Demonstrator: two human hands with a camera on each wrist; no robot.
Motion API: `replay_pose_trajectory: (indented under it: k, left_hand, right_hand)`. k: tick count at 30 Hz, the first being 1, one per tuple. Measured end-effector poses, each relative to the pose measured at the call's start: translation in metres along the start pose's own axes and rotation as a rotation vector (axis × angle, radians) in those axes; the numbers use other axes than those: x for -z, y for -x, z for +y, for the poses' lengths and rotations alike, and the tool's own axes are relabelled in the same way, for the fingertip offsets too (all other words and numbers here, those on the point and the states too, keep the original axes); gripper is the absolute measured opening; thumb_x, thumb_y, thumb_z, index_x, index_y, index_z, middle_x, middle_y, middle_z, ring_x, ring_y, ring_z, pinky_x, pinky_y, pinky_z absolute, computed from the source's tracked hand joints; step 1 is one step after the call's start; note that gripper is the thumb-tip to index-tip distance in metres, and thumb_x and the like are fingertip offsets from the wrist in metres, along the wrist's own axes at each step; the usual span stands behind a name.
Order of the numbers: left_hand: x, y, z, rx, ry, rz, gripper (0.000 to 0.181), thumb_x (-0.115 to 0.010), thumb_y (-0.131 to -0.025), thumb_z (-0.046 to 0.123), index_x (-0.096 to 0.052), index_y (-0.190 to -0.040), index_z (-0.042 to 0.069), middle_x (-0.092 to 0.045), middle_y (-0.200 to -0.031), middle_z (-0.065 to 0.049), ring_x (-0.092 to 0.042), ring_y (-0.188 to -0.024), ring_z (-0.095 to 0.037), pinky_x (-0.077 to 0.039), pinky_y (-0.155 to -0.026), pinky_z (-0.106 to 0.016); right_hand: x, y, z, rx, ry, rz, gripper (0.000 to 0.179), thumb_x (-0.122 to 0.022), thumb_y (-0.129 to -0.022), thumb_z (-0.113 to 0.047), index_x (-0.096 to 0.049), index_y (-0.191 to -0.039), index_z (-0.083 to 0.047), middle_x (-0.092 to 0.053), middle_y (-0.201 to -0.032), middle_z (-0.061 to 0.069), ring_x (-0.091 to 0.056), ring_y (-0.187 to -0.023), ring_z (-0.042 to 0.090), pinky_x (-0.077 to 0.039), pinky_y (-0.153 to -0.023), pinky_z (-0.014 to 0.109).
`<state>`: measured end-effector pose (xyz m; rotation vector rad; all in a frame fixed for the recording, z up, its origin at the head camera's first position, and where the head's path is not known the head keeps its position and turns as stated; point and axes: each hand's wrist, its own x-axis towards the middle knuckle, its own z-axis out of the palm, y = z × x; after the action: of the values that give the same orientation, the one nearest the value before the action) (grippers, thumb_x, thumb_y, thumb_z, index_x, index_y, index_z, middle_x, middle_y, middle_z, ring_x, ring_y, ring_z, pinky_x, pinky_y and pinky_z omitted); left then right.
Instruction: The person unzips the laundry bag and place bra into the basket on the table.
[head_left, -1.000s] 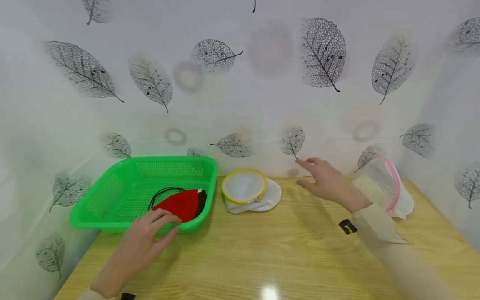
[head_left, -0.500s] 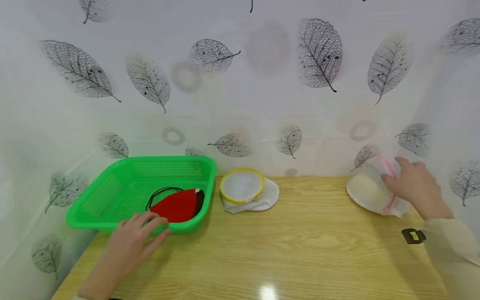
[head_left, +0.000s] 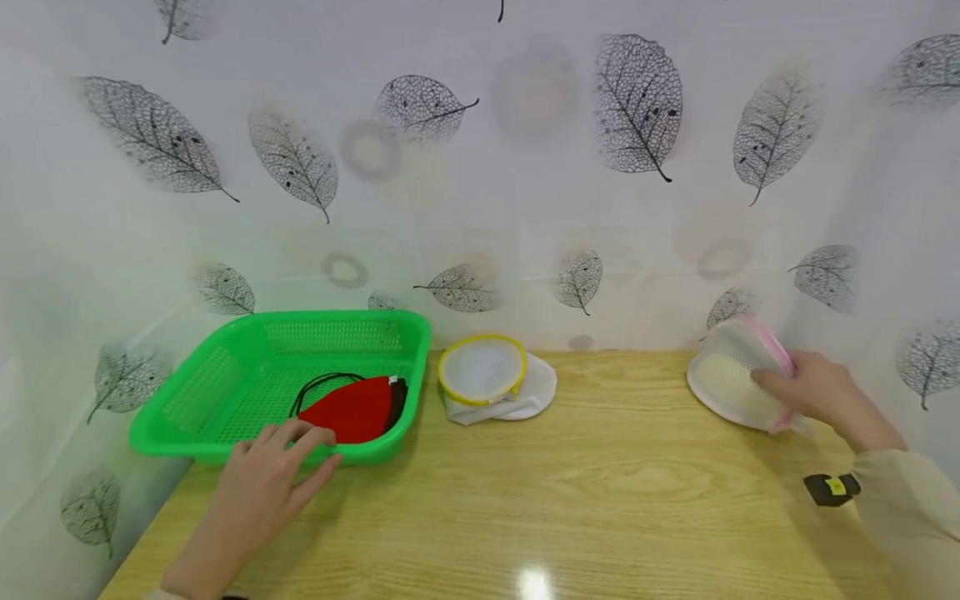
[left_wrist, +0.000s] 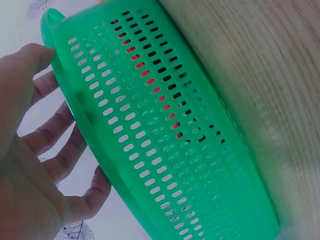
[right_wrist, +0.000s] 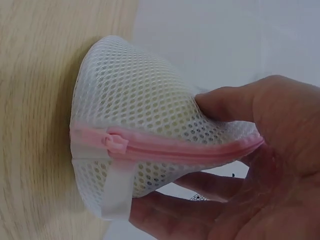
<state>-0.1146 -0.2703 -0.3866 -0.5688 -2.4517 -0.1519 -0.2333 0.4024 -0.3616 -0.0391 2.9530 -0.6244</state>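
At the far right of the table, my right hand [head_left: 828,387] pinches a white mesh laundry bag [right_wrist: 135,85] between thumb and fingers, near its pink zipper [right_wrist: 180,152]. Something pale yellow shows through the mesh. The bag's lower side still meets the tabletop in the right wrist view. On the left, my left hand [head_left: 258,479] rests its loosely bent fingers on the near rim of a green plastic basket [head_left: 417,367], thumb held apart. Inside the basket lies a red cloth item [head_left: 352,410] with black edging and a black cord.
A second white mesh bag with a yellow zipper rim [head_left: 483,373] sits just right of the basket. Wood-grain table [head_left: 600,500] spreads between the hands. Behind stands a white curtain [head_left: 480,208] printed with leaves.
My right hand has swung right from mid-table to the pink-zippered bag and taken hold of it, tilting its zipper edge. My left hand has slid slightly left along the basket rim.
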Motion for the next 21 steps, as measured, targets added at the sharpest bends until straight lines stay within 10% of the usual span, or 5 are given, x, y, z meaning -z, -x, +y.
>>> replay_pose_trajectory:
  k: [7,21]
  left_hand:
    - [0.000,0.001,0.000,0.025,0.004,-0.007,0.029,-0.084,-0.079,0.027,-0.069,-0.103,0.025,-0.069,-0.099,0.001,-0.065,-0.084,-0.027,-0.047,-0.056,-0.048]
    - [-0.001,0.001,0.002,0.041,0.024,0.003,0.029,-0.085,-0.078,0.027,-0.069,-0.102,0.025,-0.068,-0.099,0.003,-0.064,-0.083,-0.025,-0.045,-0.057,-0.046]
  right_hand:
    - [-0.013,0.001,-0.008,0.078,-0.085,0.028,0.050,-0.060,-0.101,-0.031,-0.059,-0.121,0.014,-0.074,-0.095,0.022,-0.068,-0.060,0.022,-0.049,-0.067,0.032]
    - [-0.039,0.007,-0.046,0.225,-0.072,-0.014,0.026,-0.062,-0.098,-0.021,-0.071,-0.107,0.002,-0.063,-0.074,0.007,-0.064,-0.053,0.015,-0.051,-0.057,0.029]
